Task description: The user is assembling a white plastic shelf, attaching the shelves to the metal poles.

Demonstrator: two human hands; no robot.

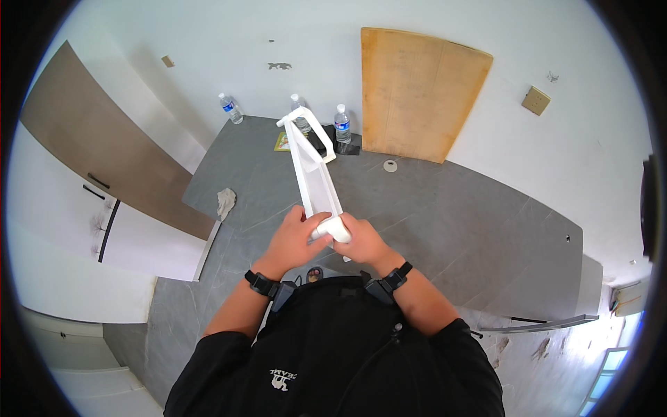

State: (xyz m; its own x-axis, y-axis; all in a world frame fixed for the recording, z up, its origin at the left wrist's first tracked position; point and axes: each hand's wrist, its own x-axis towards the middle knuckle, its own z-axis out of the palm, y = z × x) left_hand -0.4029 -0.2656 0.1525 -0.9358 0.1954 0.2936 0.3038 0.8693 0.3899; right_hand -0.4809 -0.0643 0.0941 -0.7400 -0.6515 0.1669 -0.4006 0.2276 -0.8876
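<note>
At the middle of the view, the fingers of our left hand (286, 244) and right hand (365, 240) are clamped on the near end of a white plastic frame (321, 186), one from each side. From our fingers its long axis runs away between eleven and twelve o'clock; neither hand is nearer, as both meet at the rounded end. We see smooth plastic: a straight, shallow channel, then an angular loop at the far end.

Around it spreads a grey surface (472, 222) with fine pale veins, stone-like. A crumpled pale cloth (226, 203) lies between nine and ten o'clock. From eleven to twelve stand three clear bottles (342, 125) with white caps, the middle one partly behind the loop. Toward one o'clock, a flat tan wooden board (425, 97) leans against the wall (313, 42), a small pale ring (390, 161) near its foot.
</note>
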